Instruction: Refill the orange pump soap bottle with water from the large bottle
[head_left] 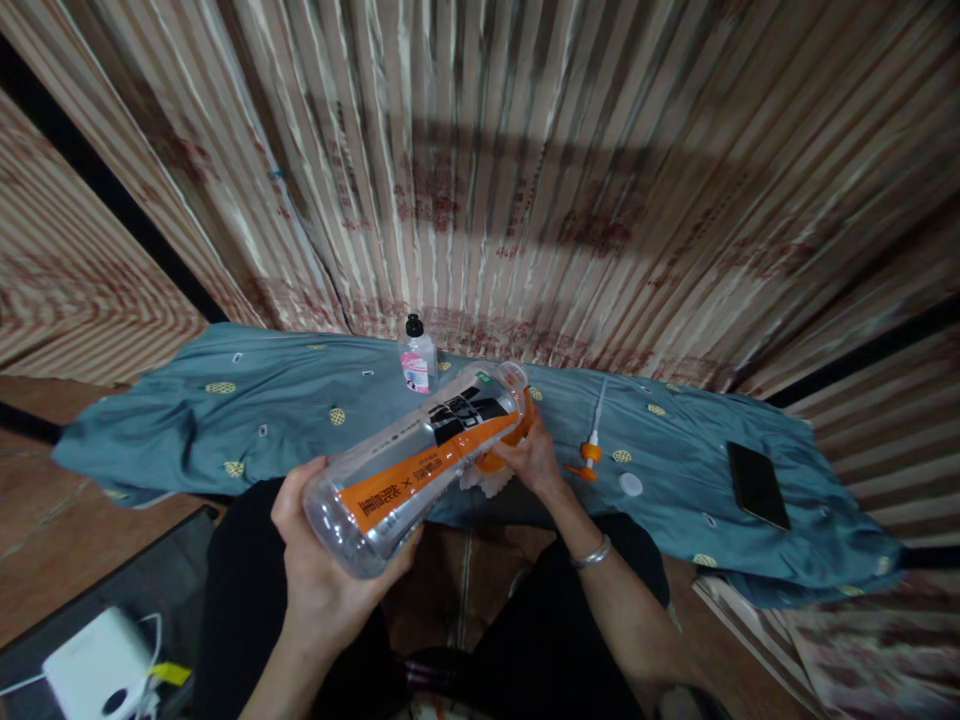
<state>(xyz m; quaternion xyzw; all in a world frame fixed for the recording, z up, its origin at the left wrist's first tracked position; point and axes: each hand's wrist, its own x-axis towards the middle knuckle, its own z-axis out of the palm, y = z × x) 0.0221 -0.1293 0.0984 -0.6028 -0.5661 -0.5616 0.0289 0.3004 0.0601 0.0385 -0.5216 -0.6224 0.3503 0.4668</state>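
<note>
Teal patterned cloth-covered surface (300, 420) spans the wall side. Above its near edge, a clear plastic cylindrical bottle with orange-black label (420, 465) lies tilted: the left hand (322, 570) cups its rounded base, fingers wrapped; the right hand (532, 460) grips an orange piece at its neck. Black smartphone (757, 485) near the right edge; small clear bottle with black cap (416, 360) at the far edge.

Open cloth (262, 420) left of small bottle (417, 362)
</note>
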